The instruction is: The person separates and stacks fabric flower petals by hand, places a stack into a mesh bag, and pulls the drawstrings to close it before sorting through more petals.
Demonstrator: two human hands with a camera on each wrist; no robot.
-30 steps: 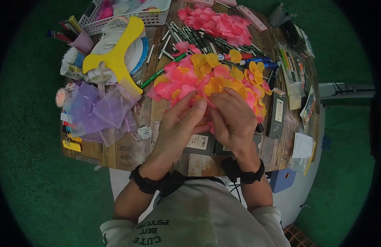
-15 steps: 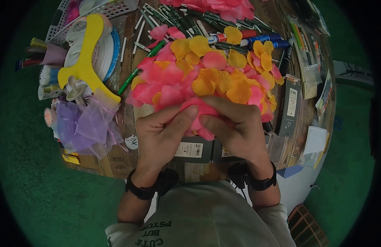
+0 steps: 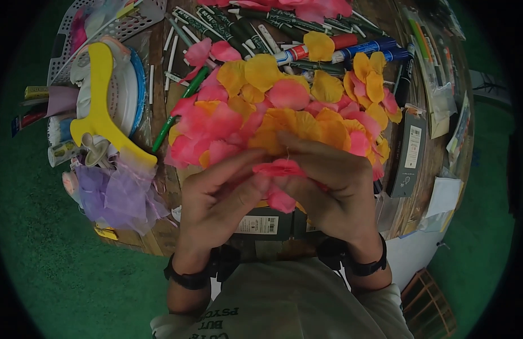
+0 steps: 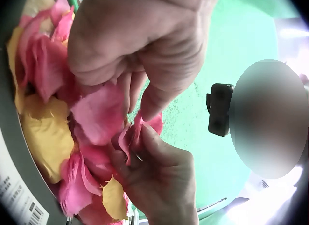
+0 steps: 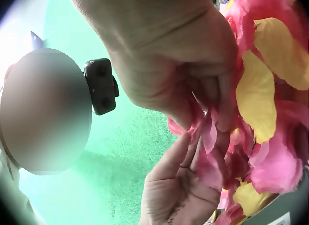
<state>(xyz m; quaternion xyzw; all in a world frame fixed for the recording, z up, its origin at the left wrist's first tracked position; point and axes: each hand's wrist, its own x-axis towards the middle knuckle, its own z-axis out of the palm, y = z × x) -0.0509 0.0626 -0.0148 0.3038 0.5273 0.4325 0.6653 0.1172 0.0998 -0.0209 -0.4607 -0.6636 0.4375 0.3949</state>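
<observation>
Both hands meet at the near edge of a heap of pink and yellow petals [image 3: 227, 116]. Between thumbs and fingers, the left hand [image 3: 219, 200] and the right hand [image 3: 335, 189] pinch pink petals [image 3: 281, 168] held above the table. In the left wrist view, the left hand [image 4: 140, 41] and right hand [image 4: 166, 176] touch at the tips around a pink petal [image 4: 153, 122]. From the right wrist view, the right hand [image 5: 169, 56] and left hand [image 5: 181, 186] share the pinched pink petals [image 5: 208, 130]; some fingers are hidden behind them.
Markers [image 3: 233, 34] lie behind the petals. At left are a yellow three-armed piece [image 3: 100, 107], purple mesh bags [image 3: 111, 192], stacked plates [image 3: 123, 96] and a perforated basket [image 3: 137, 22]. Dark boxes [image 3: 408, 152] stand at right and near the front edge.
The hands came together on pink petals, which have tilted nearly edge-on to the head view. That view has moved closer, so the heap looks larger.
</observation>
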